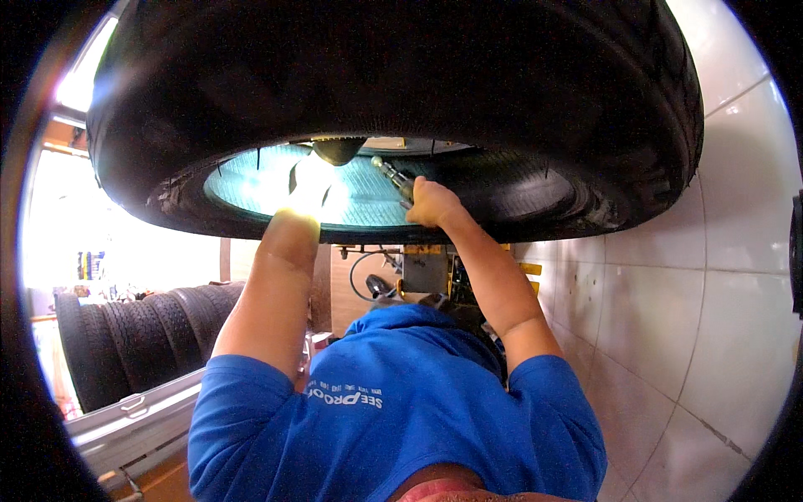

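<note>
A large black tyre [401, 75] fills the upper half, its opening facing me and its ribbed inner wall [368, 197] brightly lit on the left. My right hand [435, 203] reaches into the opening, fingers closed round a slim, metallic hand tool like an air die grinder [395, 177]. Its rounded tip points up and left, close to the inner wall; I cannot tell if it touches. My left hand [308, 197] is also inside the opening, at the left, washed out by strong glare. Its fingers and anything in them cannot be made out. A dark rounded shape [339, 151] hangs just above it.
Several tyres [150, 335] stand in a row at the lower left, behind a pale metal rail [138, 418]. Below the big tyre is a machine with yellow parts [427, 272] and a dark hose [355, 272]. A white tiled wall [652, 309] runs along the right.
</note>
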`<state>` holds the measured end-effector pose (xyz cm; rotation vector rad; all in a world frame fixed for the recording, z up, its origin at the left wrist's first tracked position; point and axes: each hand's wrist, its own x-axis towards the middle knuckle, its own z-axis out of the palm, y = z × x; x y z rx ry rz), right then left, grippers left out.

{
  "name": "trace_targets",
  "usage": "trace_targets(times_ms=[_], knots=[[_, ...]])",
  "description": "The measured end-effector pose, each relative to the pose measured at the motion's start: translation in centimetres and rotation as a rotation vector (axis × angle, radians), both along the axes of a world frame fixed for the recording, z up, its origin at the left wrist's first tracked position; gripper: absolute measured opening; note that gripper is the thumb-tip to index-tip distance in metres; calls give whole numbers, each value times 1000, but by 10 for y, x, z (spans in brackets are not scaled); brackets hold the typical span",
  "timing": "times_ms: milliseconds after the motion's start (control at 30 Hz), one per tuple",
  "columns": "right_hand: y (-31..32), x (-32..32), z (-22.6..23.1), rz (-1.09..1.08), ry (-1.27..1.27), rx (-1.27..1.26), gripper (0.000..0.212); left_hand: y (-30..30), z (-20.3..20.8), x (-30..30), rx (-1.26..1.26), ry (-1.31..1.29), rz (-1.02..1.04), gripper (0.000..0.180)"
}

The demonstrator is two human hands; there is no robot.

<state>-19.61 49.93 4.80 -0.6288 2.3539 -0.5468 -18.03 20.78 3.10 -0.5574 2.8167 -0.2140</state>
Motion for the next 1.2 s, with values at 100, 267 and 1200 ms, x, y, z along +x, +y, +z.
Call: trace_targets(times_ms=[100,267,1200], knots=[[1,-1,0,-5,9,1,60,0,1,-5,9,10,-7,16],[0,0,4,-5,15,9,58,-3,2,-4,52,50,-5,15],[16,35,78,34,98,-39,46,147,26,150,1425,-269,193,12]])
